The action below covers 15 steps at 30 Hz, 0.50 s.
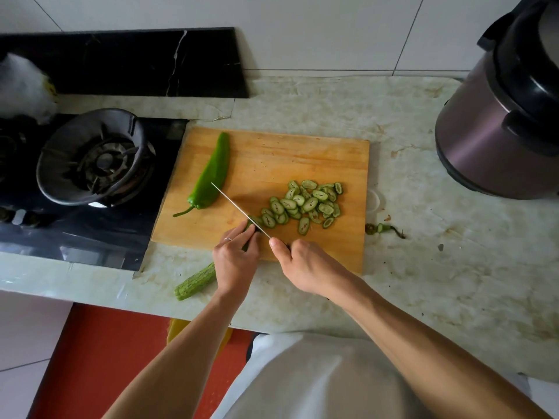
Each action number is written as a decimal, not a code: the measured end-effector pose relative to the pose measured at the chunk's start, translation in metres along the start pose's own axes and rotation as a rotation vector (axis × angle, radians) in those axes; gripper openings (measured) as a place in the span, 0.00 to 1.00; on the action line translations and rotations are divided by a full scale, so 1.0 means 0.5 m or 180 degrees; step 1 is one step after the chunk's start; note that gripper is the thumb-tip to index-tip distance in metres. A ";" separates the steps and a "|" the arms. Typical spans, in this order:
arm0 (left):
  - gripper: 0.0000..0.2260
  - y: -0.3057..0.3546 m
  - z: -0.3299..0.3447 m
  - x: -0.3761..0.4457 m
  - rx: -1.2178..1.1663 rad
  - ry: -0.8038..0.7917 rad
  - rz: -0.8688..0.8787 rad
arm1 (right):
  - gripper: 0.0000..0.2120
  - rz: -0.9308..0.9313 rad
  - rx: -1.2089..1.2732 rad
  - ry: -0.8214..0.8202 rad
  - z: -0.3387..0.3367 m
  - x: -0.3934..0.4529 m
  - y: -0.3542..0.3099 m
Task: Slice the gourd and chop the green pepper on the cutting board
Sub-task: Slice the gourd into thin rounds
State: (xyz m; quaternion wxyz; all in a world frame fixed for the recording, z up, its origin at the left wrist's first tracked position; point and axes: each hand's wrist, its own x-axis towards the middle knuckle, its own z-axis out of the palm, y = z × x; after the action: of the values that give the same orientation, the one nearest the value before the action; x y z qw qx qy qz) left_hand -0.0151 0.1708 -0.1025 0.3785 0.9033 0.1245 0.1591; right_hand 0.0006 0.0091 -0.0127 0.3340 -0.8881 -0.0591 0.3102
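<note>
A person slices a ridged, pale-green gourd [196, 281] on a rectangular wooden cutting board [302, 155] set on a mottled stone counter [423, 267]. The left hand [234, 261], a ring on one finger, has its fingers curled over the gourd at the board's near edge, pinning it down; the uncut length runs back under the palm and sticks out off the board toward the near left. The right hand [305, 264], at the board's near edge just right of the left hand, grips the handle of a thin-bladed kitchen knife [239, 208], thumb laid along the top; the blade slants up and left across the board, meeting the gourd right at the left fingertips. A loose heap of oval gourd slices [305, 204] lies on the board's right half, beyond the right hand. A long, glossy green pepper [211, 173], whole, rests on the board's left part, its stem toward the near side. Off the board's right edge lies a trimmed gourd stem end [382, 228]; a black gas burner [96, 157] sits to the board's left and a purple-brown electric cooker [496, 131] to its far right
</note>
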 end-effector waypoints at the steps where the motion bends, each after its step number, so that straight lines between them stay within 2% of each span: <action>1: 0.11 0.000 -0.001 0.002 -0.0003 -0.0005 -0.0011 | 0.30 0.0025 -0.0006 -0.0004 0.002 0.002 0.001; 5: 0.10 0.001 -0.002 0.006 -0.0031 0.0050 -0.0067 | 0.25 -0.0009 -0.0016 -0.0207 -0.005 -0.019 0.017; 9: 0.10 0.006 -0.003 0.002 -0.0015 0.0059 -0.0033 | 0.23 -0.0034 -0.0078 -0.0196 0.000 -0.015 0.013; 12: 0.10 0.001 -0.004 0.006 0.0000 0.0040 0.0018 | 0.29 -0.0041 -0.0215 0.0063 0.022 0.011 0.007; 15: 0.09 0.003 -0.009 0.006 0.0002 0.0031 0.0058 | 0.29 -0.0081 -0.0304 0.0134 0.031 0.009 0.014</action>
State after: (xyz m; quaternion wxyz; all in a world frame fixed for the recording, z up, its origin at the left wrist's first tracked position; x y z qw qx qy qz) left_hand -0.0136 0.1739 -0.0980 0.3762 0.9037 0.1181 0.1668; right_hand -0.0054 0.0140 -0.0284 0.2963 -0.9086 -0.0780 0.2839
